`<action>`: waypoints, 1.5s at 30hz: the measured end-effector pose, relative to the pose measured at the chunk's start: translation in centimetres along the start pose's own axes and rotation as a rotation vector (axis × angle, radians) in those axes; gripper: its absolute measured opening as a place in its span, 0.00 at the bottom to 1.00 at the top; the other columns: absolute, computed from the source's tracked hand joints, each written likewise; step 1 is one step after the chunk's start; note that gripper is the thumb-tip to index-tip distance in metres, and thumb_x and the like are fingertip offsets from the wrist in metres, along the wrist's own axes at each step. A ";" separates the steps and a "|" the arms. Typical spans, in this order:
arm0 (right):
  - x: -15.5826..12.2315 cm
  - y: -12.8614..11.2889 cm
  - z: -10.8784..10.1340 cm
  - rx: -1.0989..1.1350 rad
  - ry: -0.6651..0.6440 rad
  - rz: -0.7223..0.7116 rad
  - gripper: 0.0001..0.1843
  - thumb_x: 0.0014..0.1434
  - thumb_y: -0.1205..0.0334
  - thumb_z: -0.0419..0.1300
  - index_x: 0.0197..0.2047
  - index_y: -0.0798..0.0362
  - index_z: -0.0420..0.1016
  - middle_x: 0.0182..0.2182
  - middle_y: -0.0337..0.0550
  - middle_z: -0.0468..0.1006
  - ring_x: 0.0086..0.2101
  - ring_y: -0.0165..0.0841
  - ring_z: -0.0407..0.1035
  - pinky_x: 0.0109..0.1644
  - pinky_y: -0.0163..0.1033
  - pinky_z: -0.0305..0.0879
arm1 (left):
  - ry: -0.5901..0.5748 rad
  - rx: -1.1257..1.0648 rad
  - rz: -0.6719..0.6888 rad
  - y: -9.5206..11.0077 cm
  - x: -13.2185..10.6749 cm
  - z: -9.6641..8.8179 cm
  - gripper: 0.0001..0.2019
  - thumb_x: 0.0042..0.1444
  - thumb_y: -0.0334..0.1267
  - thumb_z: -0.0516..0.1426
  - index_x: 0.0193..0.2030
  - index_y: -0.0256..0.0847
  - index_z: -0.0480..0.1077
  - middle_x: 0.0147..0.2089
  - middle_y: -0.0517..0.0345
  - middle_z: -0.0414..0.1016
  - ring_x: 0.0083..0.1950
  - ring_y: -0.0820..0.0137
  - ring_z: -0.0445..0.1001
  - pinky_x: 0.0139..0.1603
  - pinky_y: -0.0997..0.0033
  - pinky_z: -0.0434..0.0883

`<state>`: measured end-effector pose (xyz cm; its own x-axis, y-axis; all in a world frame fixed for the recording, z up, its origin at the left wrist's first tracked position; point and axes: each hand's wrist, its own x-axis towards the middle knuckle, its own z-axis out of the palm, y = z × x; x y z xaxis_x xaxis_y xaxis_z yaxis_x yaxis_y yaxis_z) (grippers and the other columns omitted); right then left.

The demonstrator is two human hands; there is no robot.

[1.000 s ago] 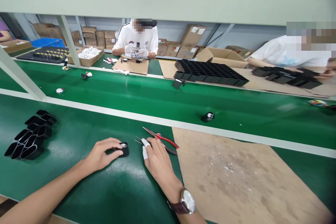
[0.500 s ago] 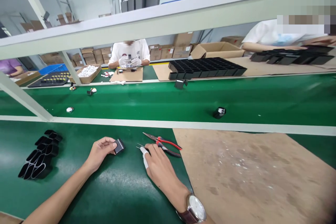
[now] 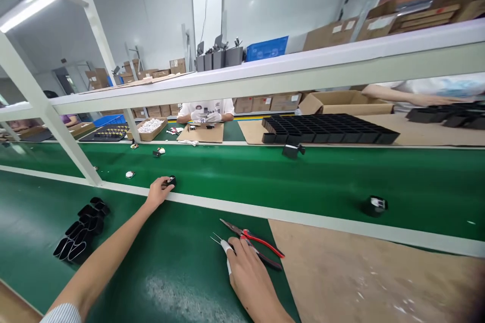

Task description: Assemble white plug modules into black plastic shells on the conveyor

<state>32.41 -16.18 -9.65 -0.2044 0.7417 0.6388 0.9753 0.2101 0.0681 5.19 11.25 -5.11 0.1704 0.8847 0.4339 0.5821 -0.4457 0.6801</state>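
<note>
My left hand (image 3: 158, 192) reaches out over the white rail to the conveyor belt (image 3: 265, 176), its fingers closed on a small black part (image 3: 172, 180) that sits at the belt's near edge. My right hand (image 3: 248, 275) lies on the green bench, curled over thin metal tweezers (image 3: 217, 238); a white cot covers the index finger. Red-handled pliers (image 3: 252, 240) lie just beyond its fingers.
A cluster of black sleeves (image 3: 80, 229) sits at left. A brown cardboard mat (image 3: 371, 272) covers the bench at right. More small parts (image 3: 375, 204) ride the belt. Across it, a black tray (image 3: 329, 128), boxes, and seated people (image 3: 206, 110). A white shelf beam (image 3: 265, 73) spans overhead.
My left hand has carried the small black part away from the bench in front of me, out to the near edge of the belt. The camera has tilted upward. My right hand stayed by the tweezers.
</note>
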 end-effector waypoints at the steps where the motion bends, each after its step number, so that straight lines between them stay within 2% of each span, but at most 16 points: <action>1: -0.1 0.0 0.1 0.004 0.001 0.001 0.24 0.51 0.84 0.56 0.47 0.55 0.76 0.47 0.51 0.77 0.46 0.47 0.72 0.52 0.50 0.69 | 0.009 0.017 0.006 -0.5 -0.4 -0.1 0.16 0.64 0.45 0.66 0.54 0.39 0.77 0.52 0.49 0.82 0.51 0.62 0.83 0.53 0.59 0.81; 3: 0.0 -0.1 0.1 0.014 -0.001 0.000 0.22 0.51 0.84 0.56 0.45 0.54 0.76 0.46 0.51 0.77 0.46 0.47 0.72 0.51 0.50 0.70 | 0.051 0.065 -0.002 -1.7 -0.7 -0.9 0.20 0.65 0.46 0.63 0.60 0.41 0.74 0.58 0.46 0.79 0.59 0.58 0.79 0.58 0.58 0.80; 6: 0.2 -0.4 0.0 0.006 0.014 -0.001 0.22 0.51 0.85 0.55 0.43 0.54 0.76 0.45 0.51 0.77 0.44 0.47 0.72 0.49 0.51 0.71 | 0.162 0.173 -0.090 -3.5 0.3 -3.3 0.23 0.66 0.41 0.62 0.65 0.37 0.71 0.65 0.38 0.73 0.71 0.50 0.69 0.68 0.48 0.72; 10: 0.4 -0.6 0.1 -0.007 0.052 0.012 0.26 0.51 0.86 0.52 0.48 0.53 0.75 0.45 0.50 0.77 0.43 0.46 0.72 0.48 0.49 0.72 | 0.299 0.299 -0.285 -6.0 2.8 -6.5 0.28 0.64 0.38 0.64 0.68 0.33 0.67 0.71 0.34 0.66 0.77 0.44 0.57 0.76 0.35 0.57; 15: 0.4 -0.2 0.1 0.001 0.039 0.016 0.31 0.50 0.85 0.52 0.53 0.52 0.74 0.46 0.49 0.78 0.44 0.46 0.73 0.49 0.48 0.74 | 0.298 0.343 -0.480 -7.5 4.4 -7.5 0.23 0.67 0.43 0.64 0.65 0.39 0.70 0.69 0.44 0.70 0.70 0.48 0.68 0.71 0.35 0.64; 20: 0.6 0.0 -0.2 -0.003 0.018 -0.007 0.29 0.50 0.83 0.54 0.53 0.54 0.74 0.46 0.49 0.78 0.44 0.47 0.73 0.48 0.50 0.76 | 0.242 0.282 -0.449 -5.9 4.0 -7.1 0.19 0.68 0.42 0.63 0.62 0.38 0.72 0.61 0.46 0.76 0.62 0.54 0.75 0.65 0.42 0.72; 22: 0.7 0.0 -0.3 -0.004 0.005 -0.014 0.27 0.50 0.83 0.54 0.51 0.54 0.74 0.46 0.50 0.78 0.44 0.47 0.73 0.47 0.50 0.76 | 0.197 0.223 -0.361 -4.2 2.5 -6.5 0.21 0.68 0.41 0.61 0.64 0.36 0.70 0.58 0.44 0.77 0.58 0.56 0.78 0.62 0.46 0.74; 24: 0.8 0.1 -0.4 -0.008 -0.012 -0.023 0.27 0.49 0.83 0.54 0.51 0.54 0.74 0.45 0.50 0.78 0.42 0.46 0.73 0.45 0.50 0.76 | 0.107 0.155 -0.238 -2.1 -0.5 -5.5 0.23 0.66 0.40 0.61 0.66 0.35 0.68 0.55 0.43 0.78 0.55 0.58 0.79 0.61 0.50 0.76; 28: 0.5 0.4 -0.4 -0.001 -0.046 -0.063 0.29 0.50 0.83 0.52 0.53 0.54 0.73 0.47 0.50 0.78 0.44 0.46 0.73 0.46 0.49 0.76 | -0.204 0.027 0.022 3.0 -9.5 -3.5 0.25 0.58 0.39 0.67 0.62 0.43 0.72 0.51 0.51 0.80 0.51 0.61 0.80 0.58 0.58 0.78; 31: 0.2 0.7 -0.1 0.035 -0.054 -0.088 0.26 0.52 0.81 0.52 0.52 0.52 0.72 0.47 0.50 0.78 0.44 0.45 0.73 0.45 0.48 0.75 | -0.420 -0.009 0.136 6.3 -14.7 -4.0 0.36 0.51 0.43 0.74 0.66 0.49 0.71 0.57 0.52 0.79 0.54 0.60 0.80 0.60 0.58 0.79; 34: 0.2 0.8 -0.1 0.089 -0.016 -0.104 0.21 0.55 0.78 0.51 0.49 0.53 0.72 0.47 0.53 0.77 0.44 0.47 0.73 0.44 0.50 0.75 | -0.486 0.096 0.223 7.6 -16.2 -7.2 0.43 0.54 0.51 0.73 0.73 0.50 0.62 0.69 0.45 0.69 0.66 0.53 0.74 0.67 0.51 0.75; 37: 0.7 0.3 -0.8 0.179 0.022 -0.102 0.16 0.65 0.72 0.51 0.53 0.53 0.72 0.49 0.54 0.77 0.44 0.47 0.73 0.45 0.51 0.75 | -0.238 0.319 0.260 6.6 -16.1 -12.9 0.27 0.63 0.51 0.66 0.66 0.48 0.68 0.66 0.44 0.71 0.67 0.52 0.71 0.69 0.46 0.72; 39: 1.1 -0.5 -1.6 0.276 0.032 -0.081 0.15 0.71 0.67 0.52 0.58 0.52 0.71 0.49 0.53 0.77 0.45 0.46 0.74 0.47 0.51 0.75 | -0.044 0.499 0.268 4.8 -16.6 -17.3 0.16 0.66 0.51 0.63 0.54 0.46 0.74 0.58 0.44 0.74 0.61 0.50 0.74 0.63 0.42 0.75; 41: 1.6 -1.6 -2.3 0.397 0.035 -0.064 0.15 0.73 0.64 0.54 0.60 0.52 0.71 0.50 0.53 0.77 0.47 0.44 0.74 0.50 0.50 0.76 | 0.048 0.681 0.249 2.4 -17.7 -21.5 0.14 0.64 0.54 0.63 0.43 0.46 0.75 0.53 0.44 0.76 0.57 0.46 0.75 0.58 0.37 0.76; 43: 2.0 -2.9 -2.8 0.497 0.014 -0.064 0.15 0.73 0.63 0.56 0.61 0.52 0.70 0.50 0.53 0.77 0.48 0.43 0.74 0.51 0.49 0.76 | 0.077 0.815 0.225 -0.2 -19.3 -24.9 0.17 0.61 0.59 0.62 0.36 0.46 0.76 0.48 0.42 0.75 0.52 0.42 0.75 0.52 0.34 0.77; 45: 2.4 -4.2 -3.1 0.546 -0.057 -0.083 0.16 0.73 0.61 0.58 0.61 0.52 0.71 0.50 0.53 0.77 0.47 0.43 0.74 0.51 0.49 0.77 | 0.056 0.867 0.217 -2.3 -20.9 -27.1 0.17 0.60 0.59 0.62 0.35 0.48 0.77 0.46 0.41 0.75 0.47 0.42 0.75 0.48 0.34 0.77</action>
<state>28.04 -17.26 -6.08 -0.2975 0.7389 0.6046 0.7736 0.5577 -0.3009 -21.24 -9.93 0.23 0.3210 0.7750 0.5444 0.9416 -0.3227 -0.0958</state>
